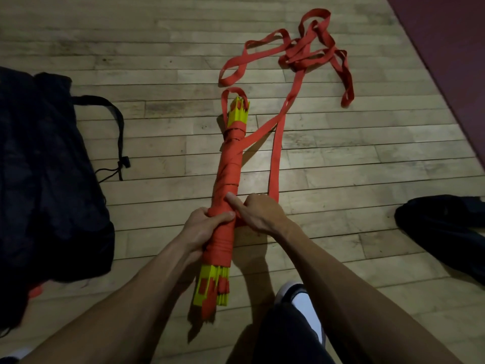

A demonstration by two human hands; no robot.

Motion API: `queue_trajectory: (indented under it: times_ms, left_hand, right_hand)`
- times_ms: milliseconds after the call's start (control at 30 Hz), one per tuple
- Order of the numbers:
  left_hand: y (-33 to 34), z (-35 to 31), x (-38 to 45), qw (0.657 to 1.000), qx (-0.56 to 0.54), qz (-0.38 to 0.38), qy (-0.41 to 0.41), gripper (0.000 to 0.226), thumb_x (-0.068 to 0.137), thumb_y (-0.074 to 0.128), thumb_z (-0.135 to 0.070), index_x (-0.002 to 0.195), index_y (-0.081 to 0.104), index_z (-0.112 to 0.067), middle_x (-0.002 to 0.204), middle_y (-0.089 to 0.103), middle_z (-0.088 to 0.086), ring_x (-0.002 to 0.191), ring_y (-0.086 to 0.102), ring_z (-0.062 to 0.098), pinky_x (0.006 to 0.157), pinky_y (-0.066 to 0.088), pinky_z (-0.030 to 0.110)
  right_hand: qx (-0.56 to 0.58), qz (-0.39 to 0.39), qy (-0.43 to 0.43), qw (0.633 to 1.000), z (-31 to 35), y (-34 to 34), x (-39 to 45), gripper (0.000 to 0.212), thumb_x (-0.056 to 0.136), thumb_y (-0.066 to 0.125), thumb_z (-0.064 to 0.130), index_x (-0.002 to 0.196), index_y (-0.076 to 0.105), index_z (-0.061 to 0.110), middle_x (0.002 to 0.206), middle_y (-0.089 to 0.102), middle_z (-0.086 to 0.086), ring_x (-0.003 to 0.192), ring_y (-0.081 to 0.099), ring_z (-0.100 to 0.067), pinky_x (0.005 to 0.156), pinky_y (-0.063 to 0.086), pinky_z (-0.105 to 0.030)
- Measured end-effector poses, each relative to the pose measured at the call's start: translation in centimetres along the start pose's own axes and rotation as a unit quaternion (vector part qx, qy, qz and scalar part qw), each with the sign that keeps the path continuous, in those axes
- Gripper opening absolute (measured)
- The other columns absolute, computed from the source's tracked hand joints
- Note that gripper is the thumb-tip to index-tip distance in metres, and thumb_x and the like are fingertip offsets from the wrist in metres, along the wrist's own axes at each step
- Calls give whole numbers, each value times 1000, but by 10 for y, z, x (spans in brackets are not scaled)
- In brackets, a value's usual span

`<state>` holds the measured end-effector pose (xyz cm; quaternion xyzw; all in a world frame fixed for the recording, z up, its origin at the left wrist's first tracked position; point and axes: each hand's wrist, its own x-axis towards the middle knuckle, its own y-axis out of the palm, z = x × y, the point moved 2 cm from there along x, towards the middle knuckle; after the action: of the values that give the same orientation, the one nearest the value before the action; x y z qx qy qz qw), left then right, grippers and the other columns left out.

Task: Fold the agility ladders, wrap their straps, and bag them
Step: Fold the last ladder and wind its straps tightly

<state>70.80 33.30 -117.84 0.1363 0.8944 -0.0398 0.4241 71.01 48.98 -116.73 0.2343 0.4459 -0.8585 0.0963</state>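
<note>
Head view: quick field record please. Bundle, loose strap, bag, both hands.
bundle: folded ladder bundle, yellow rungs showing at both ends, middle wrapped in red strap
loose strap: red strap trailing from the bundle into a tangled pile on wooden floor
bag: black drawstring bag at left, bundle not in it
left hand: grips bundle
right hand: pinches strap against bundle

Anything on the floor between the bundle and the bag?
Nothing visible. Bare floor lies between the bundle and the bag to its left; only the bag's own drawstring trails there. Loose strap lies on the far right.
</note>
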Motion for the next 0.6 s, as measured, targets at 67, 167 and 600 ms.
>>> queue_trajectory:
  times_ms: [67, 167, 600]
  left_hand:
    - [-2, -2, 0, 998, 52, -18, 8, 46, 64, 89, -25, 98, 64, -5, 90, 74, 15, 75, 72, 24, 62, 55, 33]
    - [-2, -3, 2, 994, 105, 0, 8, 80, 48, 84, -32, 116, 55, 0, 102, 70, 23, 78, 72, 28, 61, 57, 34]
    - [6, -4, -5, 962, 211, 66, 159, 76, 68, 87, -22, 130, 45, -35, 113, 66, -1, 90, 71, 14, 72, 57, 29]
  right_hand:
    - [-2, -3, -8, 1000, 7, -1, 0, 70, 91, 24, 77, 64, 49, 17, 83, 65, -16, 85, 65, -34, 86, 51, -43]
    - [55, 22, -19, 998, 13, 2, -1, 65, 96, 34, 70, 64, 55, 16, 72, 64, -11, 72, 63, -27, 78, 50, -38]
    - [343, -39, 106, 932, -5, 10, 1, 54, 80, 64, 68, 95, 72, 17, 94, 75, -6, 85, 73, -22, 82, 60, -43]
